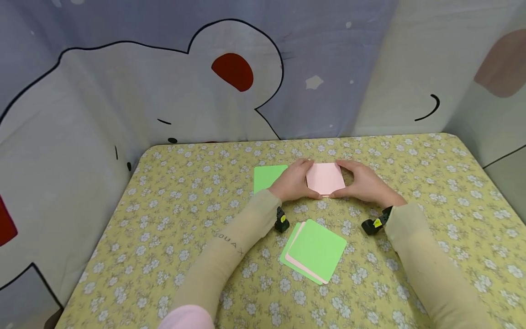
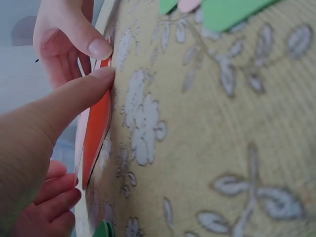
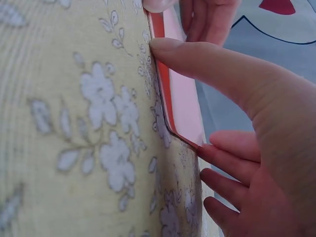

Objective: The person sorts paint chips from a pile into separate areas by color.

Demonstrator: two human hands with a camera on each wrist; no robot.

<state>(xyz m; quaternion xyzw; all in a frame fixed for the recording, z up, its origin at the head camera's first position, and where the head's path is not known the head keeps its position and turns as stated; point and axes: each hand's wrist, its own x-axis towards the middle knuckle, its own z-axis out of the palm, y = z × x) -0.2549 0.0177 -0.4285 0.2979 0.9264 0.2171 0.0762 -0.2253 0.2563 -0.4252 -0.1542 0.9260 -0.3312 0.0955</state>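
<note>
"What was the biggest thing there?"

"A curtain [image 1: 328, 68] with cartoon outlines, behind a table [image 1: 164, 219] spread with yellow floral cloth."

"And reaching over it?"

"A left sleeve [image 1: 230, 256] and a right sleeve [image 1: 435, 269], both pale, coming in from the near side. Between them lay a loose pile of cards [image 1: 317, 251], fanned a little: green on top, pink below, green again underneath."

"What about the hands?"

"Both were busy. The left hand [image 1: 292, 182] gripped a pink card [image 1: 326, 178] by its left side, thumb at the near edge, and the right hand [image 1: 362, 183] gripped it from the right in much the same way."

"Where was that card, exactly?"

"Beyond the pile, toward the table's far edge. Whether it rested fully on the cloth, I couldn't tell."

"Anything smaller?"

"A green card [image 1: 266, 177], partly hidden behind the left hand. Then a black wrist unit [image 1: 281, 220] on the left arm and another black unit [image 1: 373, 225] on the right. Last, an orange-red layer [image 2: 96, 133] showed under the pink card."
</note>
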